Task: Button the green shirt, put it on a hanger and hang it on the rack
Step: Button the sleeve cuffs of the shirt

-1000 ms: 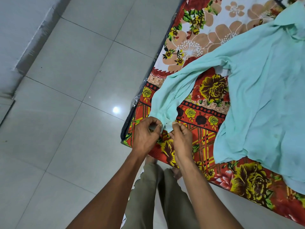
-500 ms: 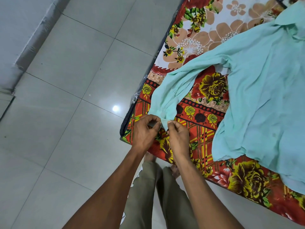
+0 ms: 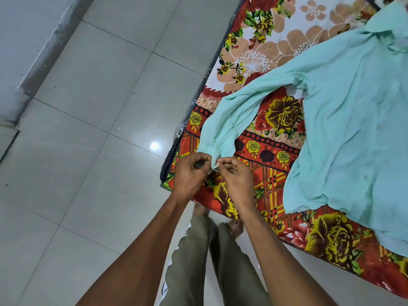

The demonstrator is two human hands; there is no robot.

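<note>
Where both hands' fingers (image 3: 217,162) pinch, green shirt (image 3: 344,129) cuff between.

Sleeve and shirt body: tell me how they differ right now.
The sleeve runs out to the bed corner, its cuff pinched by the left hand and right hand; the shirt body lies untouched. The sleeve is narrow and bunched; the body lies spread wide and flatter. Both are the same pale green cloth, resting on the floral bedsheet.

The person's arms (image 3: 141,250) are bare right up, no sleeves showing. Loose olive-khaki trousers (image 3: 198,261) cover the legs. Bare feet (image 3: 236,228) stand beside the bed (image 3: 331,239).
</note>
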